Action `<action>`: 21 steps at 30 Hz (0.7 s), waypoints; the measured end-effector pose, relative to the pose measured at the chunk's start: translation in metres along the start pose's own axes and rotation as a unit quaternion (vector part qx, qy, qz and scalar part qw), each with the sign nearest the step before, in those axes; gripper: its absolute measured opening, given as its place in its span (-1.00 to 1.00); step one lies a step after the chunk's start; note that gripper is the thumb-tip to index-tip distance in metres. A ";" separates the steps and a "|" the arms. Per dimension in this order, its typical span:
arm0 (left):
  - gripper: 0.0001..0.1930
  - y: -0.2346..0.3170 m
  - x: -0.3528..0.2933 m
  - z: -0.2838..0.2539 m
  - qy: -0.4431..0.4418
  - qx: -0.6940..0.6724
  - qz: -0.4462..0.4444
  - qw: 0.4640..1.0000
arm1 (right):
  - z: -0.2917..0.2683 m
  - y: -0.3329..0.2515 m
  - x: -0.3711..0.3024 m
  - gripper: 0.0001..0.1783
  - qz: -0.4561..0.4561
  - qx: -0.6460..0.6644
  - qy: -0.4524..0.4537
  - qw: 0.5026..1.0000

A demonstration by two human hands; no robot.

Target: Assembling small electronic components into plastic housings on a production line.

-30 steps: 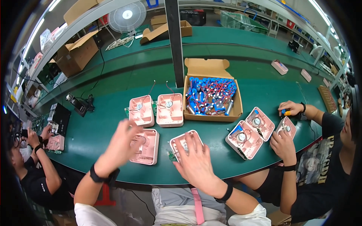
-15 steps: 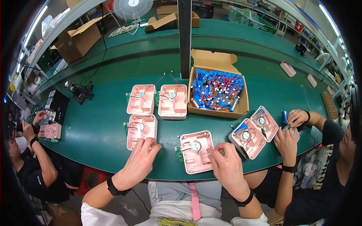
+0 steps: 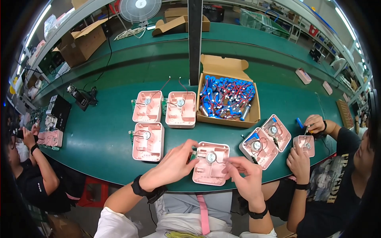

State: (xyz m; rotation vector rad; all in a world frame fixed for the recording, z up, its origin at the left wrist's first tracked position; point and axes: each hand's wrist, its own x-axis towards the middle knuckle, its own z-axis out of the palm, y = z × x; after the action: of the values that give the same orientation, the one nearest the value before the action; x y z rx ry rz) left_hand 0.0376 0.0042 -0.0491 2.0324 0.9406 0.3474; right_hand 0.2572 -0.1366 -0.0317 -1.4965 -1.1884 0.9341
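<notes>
A pink plastic housing (image 3: 210, 168) with a round part in its middle lies open at the table's near edge. My left hand (image 3: 172, 164) grips its left side, fingertips on the small green board there. My right hand (image 3: 244, 174) pinches at its right edge, seemingly on a thin wire. Three more pink housings (image 3: 149, 141) (image 3: 147, 106) (image 3: 181, 109) lie further back to the left. A cardboard box (image 3: 228, 119) of blue battery cells with red wires stands behind.
A person on the right works on a small pink housing (image 3: 304, 144), with two open housings (image 3: 264, 141) beside it. A person at the left edge handles pink parts (image 3: 49, 139). A dark post (image 3: 194, 39), a fan (image 3: 139, 10) and cardboard boxes (image 3: 81, 41) stand at the back.
Both my hands came down from above the table and closed on the near pink housing, left hand moving in from the left housing toward it.
</notes>
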 end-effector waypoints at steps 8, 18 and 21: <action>-0.65 0.006 0.044 -0.012 -0.097 0.006 0.045 0.994 | 0.002 0.001 0.018 -0.76 0.000 0.226 -0.032 0.974; -0.63 -0.006 0.048 -0.010 -0.123 -0.090 0.066 0.986 | 0.005 -0.001 0.026 -0.85 0.018 0.151 0.000 0.988; -0.64 -0.011 0.046 -0.007 -0.117 -0.114 0.058 0.985 | 0.008 -0.006 0.028 -0.87 0.024 0.164 0.020 0.986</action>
State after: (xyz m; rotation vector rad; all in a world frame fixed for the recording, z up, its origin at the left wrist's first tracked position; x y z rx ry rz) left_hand 0.0598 0.0461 -0.0580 1.8723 0.6107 0.2598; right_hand 0.2550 -0.1075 -0.0281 -1.2751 -0.9211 1.0709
